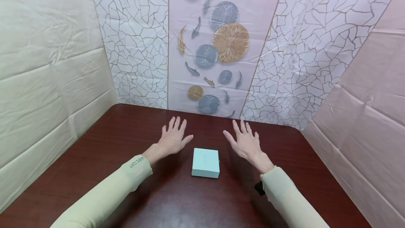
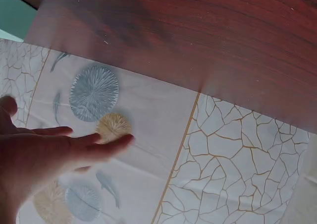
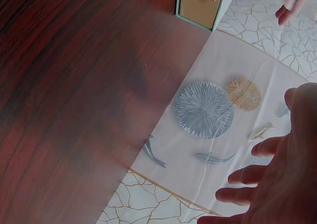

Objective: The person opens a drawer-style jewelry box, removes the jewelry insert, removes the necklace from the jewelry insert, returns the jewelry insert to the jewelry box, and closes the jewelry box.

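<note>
A small pale turquoise box [image 1: 205, 161] rests on the dark red-brown table between the two hands. In the right wrist view the side of the box [image 3: 198, 6] is tan with a small brown tab, edged in green. To its left, the left hand [image 1: 172, 140] hovers over the table with fingers spread and nothing in them. On the other side the right hand [image 1: 246, 143] is held likewise, its fingers apart and holding nothing. Both hands point toward the back wall. The left wrist view catches a corner of the box [image 2: 15, 16] at top left.
The glossy wooden table [image 1: 177, 203] runs back to a hanging cloth [image 1: 209, 76] printed with fish and round leaves. Pale cloth walls [image 1: 47, 62] close in both sides. A black band [image 1: 260, 188] shows at the right sleeve's cuff.
</note>
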### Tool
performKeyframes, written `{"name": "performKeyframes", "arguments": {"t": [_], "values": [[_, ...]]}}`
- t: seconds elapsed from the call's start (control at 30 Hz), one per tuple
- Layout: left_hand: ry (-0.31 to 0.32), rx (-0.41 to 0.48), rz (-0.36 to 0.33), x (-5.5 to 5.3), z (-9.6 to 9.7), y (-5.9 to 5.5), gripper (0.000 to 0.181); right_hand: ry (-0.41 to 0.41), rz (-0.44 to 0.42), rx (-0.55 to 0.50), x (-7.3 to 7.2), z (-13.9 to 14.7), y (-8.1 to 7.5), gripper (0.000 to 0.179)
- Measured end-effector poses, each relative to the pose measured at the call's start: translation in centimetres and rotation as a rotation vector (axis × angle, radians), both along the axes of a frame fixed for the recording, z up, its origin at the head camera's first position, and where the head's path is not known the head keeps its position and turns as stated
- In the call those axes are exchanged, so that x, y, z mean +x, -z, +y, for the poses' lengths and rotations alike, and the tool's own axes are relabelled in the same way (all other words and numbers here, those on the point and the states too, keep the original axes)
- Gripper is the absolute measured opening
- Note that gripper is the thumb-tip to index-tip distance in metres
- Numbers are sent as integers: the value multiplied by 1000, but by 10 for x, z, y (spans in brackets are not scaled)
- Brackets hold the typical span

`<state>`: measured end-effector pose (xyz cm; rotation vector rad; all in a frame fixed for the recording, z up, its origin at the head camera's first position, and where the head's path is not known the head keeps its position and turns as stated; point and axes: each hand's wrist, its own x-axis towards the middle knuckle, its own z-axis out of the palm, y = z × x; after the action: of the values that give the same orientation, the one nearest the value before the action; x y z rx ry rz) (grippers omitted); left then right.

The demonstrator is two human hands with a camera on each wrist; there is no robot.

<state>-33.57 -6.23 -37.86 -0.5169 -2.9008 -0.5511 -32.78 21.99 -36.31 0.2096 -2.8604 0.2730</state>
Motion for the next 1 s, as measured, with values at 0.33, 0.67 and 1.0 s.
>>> {"name": "performKeyframes", "arguments": {"t": [0.33, 0.67, 1.0], "values": [[412, -131, -139, 12, 10, 2, 79, -37, 4, 14, 3, 2, -5, 74], [461, -182, -150, 18, 21, 8, 92, -165, -81, -2, 5, -2, -7, 50], [472, -189, -139, 17, 24, 9, 88, -291, -576, -122, 11, -8, -6, 29]]}}
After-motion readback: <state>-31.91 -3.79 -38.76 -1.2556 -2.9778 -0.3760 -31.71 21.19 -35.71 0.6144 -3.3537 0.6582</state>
